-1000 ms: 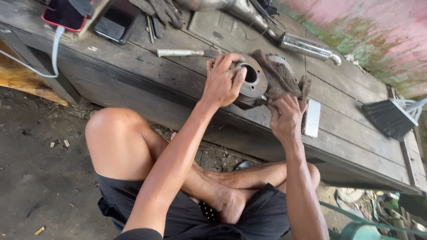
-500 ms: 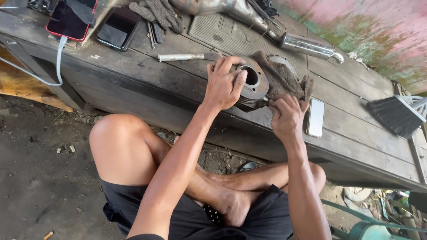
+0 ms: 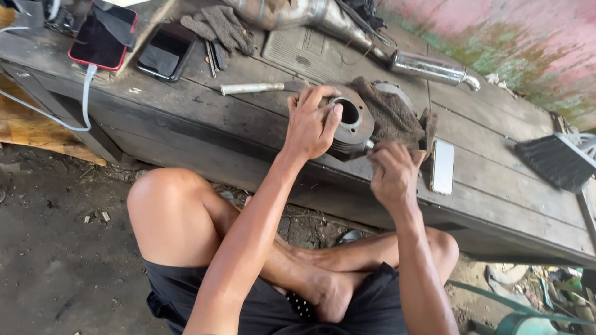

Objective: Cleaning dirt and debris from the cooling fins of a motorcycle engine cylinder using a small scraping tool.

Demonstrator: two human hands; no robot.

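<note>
Fingers (image 3: 323, 102) gripping cylinder (image 3: 351, 121), wooden bench (image 3: 205, 124)

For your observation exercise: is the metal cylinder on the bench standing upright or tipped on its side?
Tipped. The metal cylinder leans with its round bore facing up and sideways, finned side showing below, the left hand gripping it on the wooden bench.

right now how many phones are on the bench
3. A red-cased phone on a charging cable at the far left, a black phone just right of it, and a white phone beside the right hand. Clutter may hide more.
</note>
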